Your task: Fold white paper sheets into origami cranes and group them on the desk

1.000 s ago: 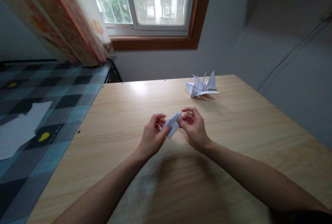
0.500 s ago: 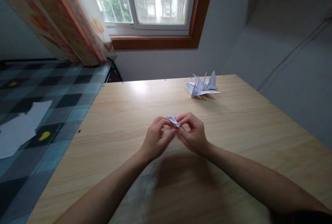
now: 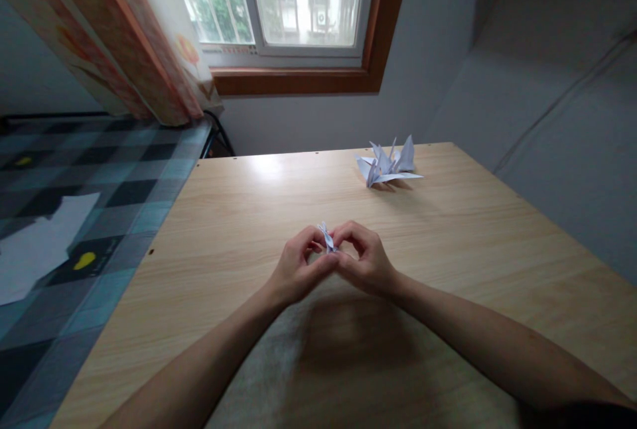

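Note:
A small piece of folded white paper (image 3: 328, 238) is pinched between my two hands above the middle of the table. My left hand (image 3: 300, 263) grips its left side with thumb and curled fingers. From the right, my right hand (image 3: 367, 257) closes thumb and fingertips on the same paper. Thin pointed layers stick up between the hands; the lower part is hidden by my fingers. Farther back on the table, several white origami cranes (image 3: 385, 165) stand close together, their wings overlapping.
The wooden table (image 3: 239, 217) reaches back toward the wall below a window (image 3: 308, 4). At left lies a checked cloth (image 3: 129, 183) with torn-looking white paper sheets (image 3: 50, 237) on it. A curtain (image 3: 134, 38) hangs beside the window.
The folded paper has turned more upright and shifted slightly left between my fingers. My right hand has moved a little left and down, its fingers more curled. The cranes have stayed put.

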Action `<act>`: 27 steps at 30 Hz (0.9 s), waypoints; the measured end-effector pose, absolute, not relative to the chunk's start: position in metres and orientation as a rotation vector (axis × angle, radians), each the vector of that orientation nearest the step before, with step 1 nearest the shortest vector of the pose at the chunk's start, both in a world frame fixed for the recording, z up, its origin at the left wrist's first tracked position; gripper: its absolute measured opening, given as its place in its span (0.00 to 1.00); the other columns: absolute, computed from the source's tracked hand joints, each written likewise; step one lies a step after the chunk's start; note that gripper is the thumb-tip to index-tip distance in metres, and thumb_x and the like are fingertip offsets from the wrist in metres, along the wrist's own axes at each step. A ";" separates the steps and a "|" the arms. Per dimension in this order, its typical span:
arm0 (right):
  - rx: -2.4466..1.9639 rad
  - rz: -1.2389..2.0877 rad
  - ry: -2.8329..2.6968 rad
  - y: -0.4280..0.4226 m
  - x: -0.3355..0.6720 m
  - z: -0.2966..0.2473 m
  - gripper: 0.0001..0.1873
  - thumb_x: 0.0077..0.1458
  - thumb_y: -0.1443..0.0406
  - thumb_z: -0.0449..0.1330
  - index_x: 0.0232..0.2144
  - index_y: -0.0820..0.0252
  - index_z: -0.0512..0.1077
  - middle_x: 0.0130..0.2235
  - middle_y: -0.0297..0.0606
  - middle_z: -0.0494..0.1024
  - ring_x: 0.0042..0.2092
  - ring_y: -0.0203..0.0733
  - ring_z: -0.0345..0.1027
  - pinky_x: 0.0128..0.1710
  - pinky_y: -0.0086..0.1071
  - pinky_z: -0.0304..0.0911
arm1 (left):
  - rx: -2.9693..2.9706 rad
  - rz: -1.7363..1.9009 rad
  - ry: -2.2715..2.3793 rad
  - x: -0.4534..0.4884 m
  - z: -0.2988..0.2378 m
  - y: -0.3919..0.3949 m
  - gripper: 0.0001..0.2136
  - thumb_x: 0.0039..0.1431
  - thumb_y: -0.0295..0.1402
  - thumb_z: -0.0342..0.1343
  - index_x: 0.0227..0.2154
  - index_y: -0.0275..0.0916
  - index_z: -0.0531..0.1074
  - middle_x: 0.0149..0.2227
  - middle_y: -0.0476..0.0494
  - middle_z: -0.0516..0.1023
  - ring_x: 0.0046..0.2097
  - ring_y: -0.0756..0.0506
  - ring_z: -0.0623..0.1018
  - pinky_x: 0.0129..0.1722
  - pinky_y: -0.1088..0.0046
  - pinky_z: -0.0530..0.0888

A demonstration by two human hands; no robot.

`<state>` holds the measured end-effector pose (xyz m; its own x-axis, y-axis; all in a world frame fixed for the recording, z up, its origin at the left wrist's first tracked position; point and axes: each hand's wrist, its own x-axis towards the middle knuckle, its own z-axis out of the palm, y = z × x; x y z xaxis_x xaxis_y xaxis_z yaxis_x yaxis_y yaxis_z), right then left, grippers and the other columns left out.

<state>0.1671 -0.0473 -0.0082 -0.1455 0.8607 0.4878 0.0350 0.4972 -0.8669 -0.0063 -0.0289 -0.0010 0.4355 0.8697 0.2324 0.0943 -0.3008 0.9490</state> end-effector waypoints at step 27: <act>-1.028 0.993 -0.645 -0.004 0.183 -0.016 0.16 0.37 0.64 0.64 0.29 0.55 0.62 0.22 0.22 0.70 0.22 0.31 0.65 0.24 0.26 0.63 | 1.078 1.240 1.006 -0.012 -0.003 -0.013 0.13 0.46 0.42 0.65 0.24 0.37 0.72 0.23 0.50 0.72 0.27 0.51 0.70 0.28 0.75 0.66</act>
